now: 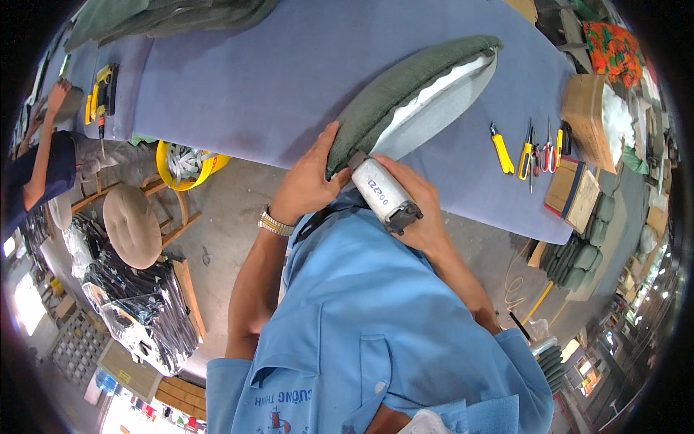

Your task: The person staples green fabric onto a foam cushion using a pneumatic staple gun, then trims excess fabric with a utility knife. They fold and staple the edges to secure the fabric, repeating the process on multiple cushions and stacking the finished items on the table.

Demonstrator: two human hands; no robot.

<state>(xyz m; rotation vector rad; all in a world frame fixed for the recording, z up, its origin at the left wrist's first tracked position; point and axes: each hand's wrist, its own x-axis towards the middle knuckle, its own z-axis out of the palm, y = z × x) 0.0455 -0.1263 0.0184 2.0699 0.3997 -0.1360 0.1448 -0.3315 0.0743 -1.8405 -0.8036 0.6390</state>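
— What do you read at the hands?

— On my feed the left hand (307,181) is clamped on the near end of a dark green cushion (405,87), with a metal-banded watch (276,223) at its wrist. The right hand (416,195) is wrapped around a whitish cylindrical tool (379,189). The two hands are close together, one each side of the tool's dark nose.

— Is that nose pressing on the cushion?

— It sits right at the near end, but I can't tell from here whether it presses in.

— And how does the cushion lie?

— Slanting away to the upper right, over the near edge of a blue-grey table (238,94). I see a ruffled white edge and a pale panel along its right side.

— Further out?

— To the right I have a yellow-handled cutter (502,152), red-handled scissors (551,148) and a cardboard box (584,108) beside white stuffing. At the far left lies folded dark green fabric (173,18), and nearer me a yellow-and-black tool (106,90).

— Off the table?

— On the left, a yellow tub (165,173) of pale strips, a round beige cushion (132,226), and a co-worker's hand (59,94) at the picture's edge.
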